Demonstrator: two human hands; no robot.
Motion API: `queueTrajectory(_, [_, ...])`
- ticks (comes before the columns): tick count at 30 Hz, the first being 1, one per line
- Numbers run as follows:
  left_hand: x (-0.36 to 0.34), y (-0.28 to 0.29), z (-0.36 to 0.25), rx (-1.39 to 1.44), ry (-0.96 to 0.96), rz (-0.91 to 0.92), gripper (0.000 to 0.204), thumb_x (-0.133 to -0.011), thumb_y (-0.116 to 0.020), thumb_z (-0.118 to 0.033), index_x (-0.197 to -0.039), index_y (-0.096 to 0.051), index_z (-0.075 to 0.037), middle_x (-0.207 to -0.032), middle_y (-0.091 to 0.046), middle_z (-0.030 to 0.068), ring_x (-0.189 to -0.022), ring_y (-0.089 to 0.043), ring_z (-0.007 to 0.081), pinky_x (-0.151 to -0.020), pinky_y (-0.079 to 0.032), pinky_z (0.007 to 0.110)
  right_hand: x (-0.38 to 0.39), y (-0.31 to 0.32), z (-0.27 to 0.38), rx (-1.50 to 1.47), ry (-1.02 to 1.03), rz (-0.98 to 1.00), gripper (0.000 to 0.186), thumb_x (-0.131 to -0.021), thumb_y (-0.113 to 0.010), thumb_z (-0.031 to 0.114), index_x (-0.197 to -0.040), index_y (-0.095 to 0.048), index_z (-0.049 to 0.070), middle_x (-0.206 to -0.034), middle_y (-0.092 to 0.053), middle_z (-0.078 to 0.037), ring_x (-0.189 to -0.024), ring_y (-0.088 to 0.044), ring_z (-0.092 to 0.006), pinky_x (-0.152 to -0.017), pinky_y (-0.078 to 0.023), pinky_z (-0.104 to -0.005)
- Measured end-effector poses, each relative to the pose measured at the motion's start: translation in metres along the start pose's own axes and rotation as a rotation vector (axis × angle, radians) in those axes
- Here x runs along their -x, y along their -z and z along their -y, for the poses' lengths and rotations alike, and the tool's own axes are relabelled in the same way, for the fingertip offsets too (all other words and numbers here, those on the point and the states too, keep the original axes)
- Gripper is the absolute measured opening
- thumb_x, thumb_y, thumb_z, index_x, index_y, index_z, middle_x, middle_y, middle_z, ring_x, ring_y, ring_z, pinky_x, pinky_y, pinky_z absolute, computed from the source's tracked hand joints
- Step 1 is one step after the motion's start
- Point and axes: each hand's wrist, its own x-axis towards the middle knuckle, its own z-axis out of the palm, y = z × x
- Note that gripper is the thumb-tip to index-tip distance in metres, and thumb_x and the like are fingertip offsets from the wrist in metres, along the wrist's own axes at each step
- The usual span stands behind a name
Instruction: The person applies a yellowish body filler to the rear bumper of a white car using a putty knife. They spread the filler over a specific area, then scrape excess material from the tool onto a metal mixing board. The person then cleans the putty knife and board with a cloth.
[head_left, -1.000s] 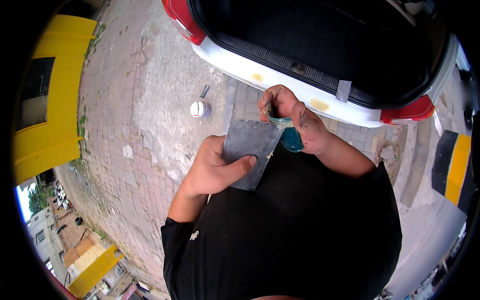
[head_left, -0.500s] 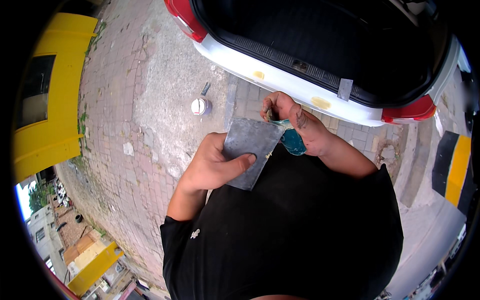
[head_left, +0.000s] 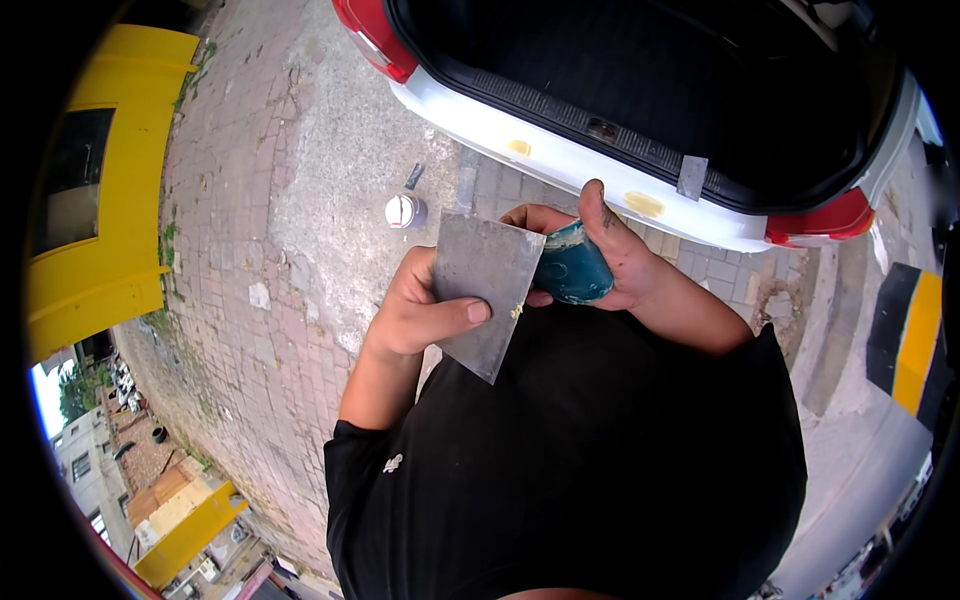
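My left hand [head_left: 410, 310] grips a grey rectangular plate [head_left: 478, 270] with its thumb pressed on the face, where a small beige crumb of paste clings near the right edge. Just right of it, my right hand [head_left: 630, 265] holds a teal, flat-looking spreader [head_left: 572, 270] with a paste-smeared rim, beside or touching the plate; I cannot tell which. The right thumb is raised along the spreader's side, and some fingers are hidden behind the tools. Beyond my hands is the white rear bumper [head_left: 570, 160] of a car, with two yellowish patches [head_left: 644, 204].
An open black trunk [head_left: 640, 70] lies above the bumper. A white tub [head_left: 400, 211] with a dark blade-like item [head_left: 413, 177] beyond it stands on the paving. A yellow structure [head_left: 120, 180] is at left, a black-and-yellow striped barrier [head_left: 910, 340] at right.
My left hand and the plate have shifted slightly up and left. My right thumb has risen and the teal spreader has turned upward, more of its face now showing between the hands.
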Motion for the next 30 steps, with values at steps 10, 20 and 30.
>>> queueTrajectory(10, [0.008, -0.025, 0.016, -0.450, -0.072, -0.294, 0.017, -0.090, -0.066, -0.005, -0.105, -0.065, 0.004, -0.094, -0.070, 0.0048, -0.084, -0.063, 0.0086, -0.075, -0.051, 0.024, 0.019, -0.024, -0.006, 0.536, 0.221, 0.024, 0.126, -0.063, -0.079, 0.066, -0.148, -0.015, -0.002, -0.141, -0.034, -0.017, -0.136, -0.033, -0.0283, -0.111, -0.030, -0.0431])
queueTrajectory(20, [0.011, -0.027, 0.020, -0.434, -0.061, -0.274, 0.016, -0.090, -0.066, -0.005, -0.104, -0.066, 0.004, -0.091, -0.070, 0.0045, -0.082, -0.062, 0.0073, -0.072, -0.051, 0.024, 0.023, -0.029, -0.011, 0.526, 0.104, -0.126, 0.101, -0.067, -0.090, 0.042, -0.139, -0.035, -0.001, -0.126, -0.052, -0.010, -0.119, -0.050, -0.0196, -0.102, -0.041, -0.0356])
queueTrajectory(30, [0.009, -0.030, 0.028, -0.430, -0.053, -0.274, 0.014, -0.090, -0.065, -0.006, -0.102, -0.067, 0.002, -0.092, -0.071, 0.0054, -0.083, -0.063, 0.0084, -0.073, -0.051, 0.025, 0.020, -0.024, -0.018, 0.699, 0.369, 0.021, 0.086, -0.067, -0.092, 0.031, -0.132, -0.044, 0.002, -0.123, -0.055, -0.009, -0.113, -0.054, -0.0170, -0.097, -0.046, -0.0337])
